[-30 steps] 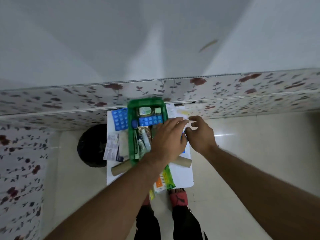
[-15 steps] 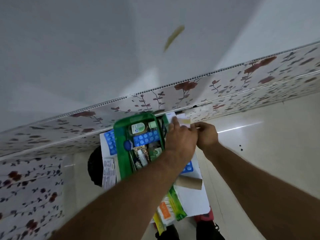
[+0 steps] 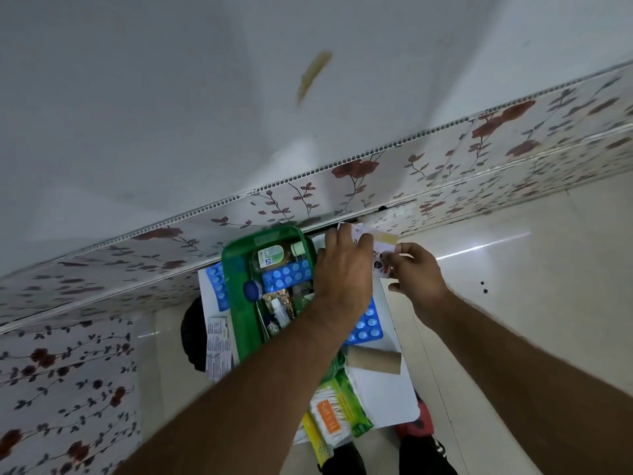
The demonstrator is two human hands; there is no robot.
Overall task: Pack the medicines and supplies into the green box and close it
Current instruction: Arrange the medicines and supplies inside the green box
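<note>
The open green box (image 3: 239,323) sits on a small white table (image 3: 387,389) by the wall. Inside it lie an amber bottle (image 3: 270,257), a blue blister strip (image 3: 287,277), a small white dropper bottle (image 3: 281,311) and other small packs. My left hand (image 3: 342,269) and my right hand (image 3: 416,272) both grip a white printed paper packet (image 3: 375,245) just right of the box's far end. Another blue blister strip (image 3: 364,325) lies under my left forearm. A third blue blister strip (image 3: 219,286) lies left of the box.
A cardboard roll (image 3: 373,359) and a green pack of cotton buds (image 3: 339,413) lie at the table's near end. A folded leaflet (image 3: 219,347) hangs off the left side, above a dark round object (image 3: 190,330) on the floor. The flowered wall panel (image 3: 376,180) runs right behind the table.
Both hands moved from over the box's right side to its far right corner and took hold of the white paper packet. The camera view has tilted.
</note>
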